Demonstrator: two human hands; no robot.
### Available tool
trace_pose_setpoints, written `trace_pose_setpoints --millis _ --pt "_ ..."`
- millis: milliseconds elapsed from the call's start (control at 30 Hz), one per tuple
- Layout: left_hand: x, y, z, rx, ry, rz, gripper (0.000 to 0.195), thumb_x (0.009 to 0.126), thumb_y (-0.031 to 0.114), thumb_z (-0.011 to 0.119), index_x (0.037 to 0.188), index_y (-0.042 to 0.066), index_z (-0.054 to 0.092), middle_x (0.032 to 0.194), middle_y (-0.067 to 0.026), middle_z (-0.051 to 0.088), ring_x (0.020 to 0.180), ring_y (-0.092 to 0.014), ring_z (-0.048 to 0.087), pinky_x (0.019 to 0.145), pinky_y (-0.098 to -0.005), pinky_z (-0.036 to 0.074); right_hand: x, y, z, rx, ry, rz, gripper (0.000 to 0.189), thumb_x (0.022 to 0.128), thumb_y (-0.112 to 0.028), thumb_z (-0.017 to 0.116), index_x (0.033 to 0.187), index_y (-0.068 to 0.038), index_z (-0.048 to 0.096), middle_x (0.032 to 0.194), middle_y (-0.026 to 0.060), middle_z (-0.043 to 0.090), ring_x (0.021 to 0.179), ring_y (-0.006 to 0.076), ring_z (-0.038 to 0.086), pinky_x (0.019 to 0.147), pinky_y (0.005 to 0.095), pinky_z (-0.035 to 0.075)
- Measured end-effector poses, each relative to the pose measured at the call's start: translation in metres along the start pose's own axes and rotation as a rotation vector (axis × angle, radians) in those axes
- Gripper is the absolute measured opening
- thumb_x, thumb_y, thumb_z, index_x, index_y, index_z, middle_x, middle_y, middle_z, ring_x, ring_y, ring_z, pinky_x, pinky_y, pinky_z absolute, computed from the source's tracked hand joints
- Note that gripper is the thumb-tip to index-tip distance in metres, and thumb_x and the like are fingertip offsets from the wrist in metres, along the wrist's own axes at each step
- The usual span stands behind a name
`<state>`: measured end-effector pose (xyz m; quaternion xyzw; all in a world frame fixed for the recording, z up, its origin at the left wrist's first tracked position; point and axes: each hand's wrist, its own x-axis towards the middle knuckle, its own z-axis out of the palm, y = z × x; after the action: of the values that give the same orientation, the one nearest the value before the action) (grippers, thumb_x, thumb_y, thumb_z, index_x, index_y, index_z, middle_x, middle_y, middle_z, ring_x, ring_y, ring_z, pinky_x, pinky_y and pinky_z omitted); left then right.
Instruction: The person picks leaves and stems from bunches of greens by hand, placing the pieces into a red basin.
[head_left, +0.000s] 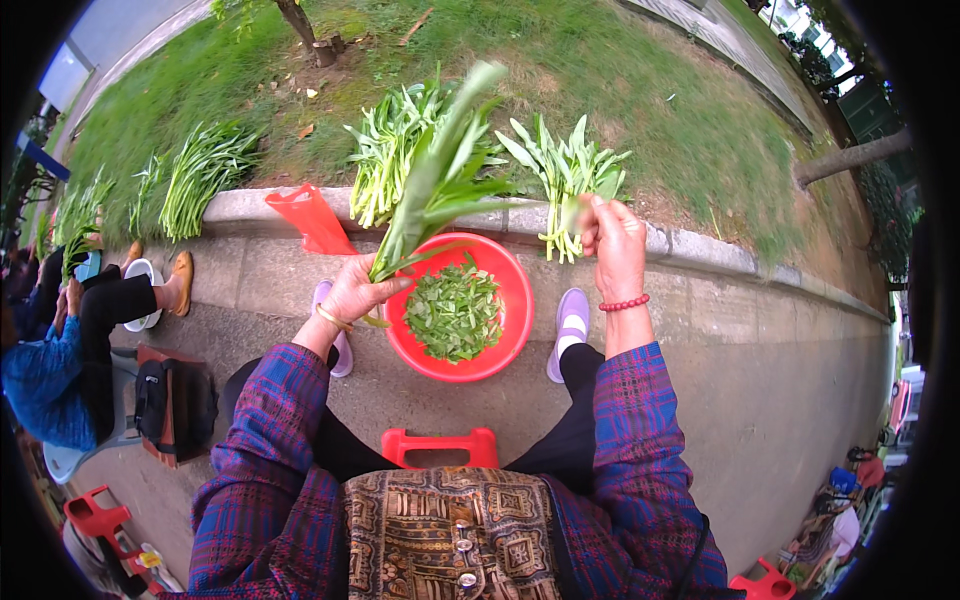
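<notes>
My left hand (360, 289) grips a bunch of long-leaved green vegetable stalks (442, 165), blurred at the top and leaning up over the left rim of a red plastic basin (523, 315). Cut green leaf pieces (454, 311) lie in the basin. Raised to the right of the basin, my right hand (615, 232) has its thumb and fingertips drawn together; whether something small is between them is blurred. Just behind it, a small bunch of leafy stalks (562, 180) rests across the kerb. A larger heap of the same greens (375, 165) lies behind the held bunch.
A red plastic bag (311, 217) hangs over the stone kerb (690, 251), with grass beyond. More greens (206, 176) lie farther left. A seated person in blue (45, 390) is at the left, beside a black bag (165, 409). A red plastic stool (439, 448) stands between my legs.
</notes>
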<state>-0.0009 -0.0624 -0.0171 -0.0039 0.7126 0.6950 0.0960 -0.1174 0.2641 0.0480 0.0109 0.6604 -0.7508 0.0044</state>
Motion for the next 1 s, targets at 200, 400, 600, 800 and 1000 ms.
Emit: trace_pose_setpoints --millis 200,400,600,800,1000 --pt "0.000 0.015 0.002 -0.106 0.012 -0.069 0.019 0.083 0.012 0.070 0.098 0.001 0.066 0.066 0.0023 0.059 0.054 -0.006 0.050 0.052 -0.0207 0.041 -0.017 0.025 0.002 -0.683 -0.374 -0.163 0.025 0.084 -0.021 0.063 0.100 -0.002 0.067 0.075 0.0101 0.068 0.063 0.0193 0.063 0.059 0.0329 0.050" --pt "-0.004 0.018 0.001 -0.247 -0.116 -0.126 0.022 0.085 0.019 0.068 0.096 0.000 0.066 0.060 0.0011 0.053 0.051 -0.009 0.049 0.055 -0.0251 0.043 -0.023 0.029 0.012 -1.074 -0.635 -0.317 0.038 0.079 -0.022 0.065 0.111 -0.001 0.064 0.096 0.0154 0.069 0.083 0.0244 0.067 0.077 0.0327 0.052" --pt "-0.008 0.017 0.004 -0.435 -0.270 -0.145 0.032 0.086 0.025 0.067 0.098 -0.004 0.062 0.058 -0.0025 0.049 0.051 -0.013 0.048 0.059 -0.0312 0.045 -0.017 0.028 0.026 -0.490 -0.397 -0.164 0.025 0.084 -0.018 0.067 0.100 0.001 0.067 0.082 0.0094 0.070 0.070 0.0149 0.066 0.065 0.0285 0.052" --pt "-0.012 0.014 0.008 -0.515 -0.398 -0.198 0.035 0.087 0.028 0.066 0.099 -0.004 0.061 0.058 -0.0039 0.049 0.051 -0.014 0.048 0.059 -0.0334 0.045 -0.013 0.010 0.032 -0.081 -0.274 -0.020 0.022 0.093 -0.017 0.056 0.103 0.000 0.066 0.085 0.0060 0.069 0.062 0.0061 0.058 0.052 0.0192 0.048" --pt "-0.015 0.010 0.012 -0.511 -0.464 -0.262 0.033 0.085 0.026 0.068 0.096 -0.005 0.063 0.059 -0.0042 0.052 0.051 -0.013 0.049 0.057 -0.0312 0.044 -0.008 0.001 0.030 0.164 -0.207 0.000 0.022 0.093 -0.018 0.057 0.101 -0.001 0.066 0.083 0.0050 0.068 0.061 0.0061 0.058 0.051 0.0182 0.046"
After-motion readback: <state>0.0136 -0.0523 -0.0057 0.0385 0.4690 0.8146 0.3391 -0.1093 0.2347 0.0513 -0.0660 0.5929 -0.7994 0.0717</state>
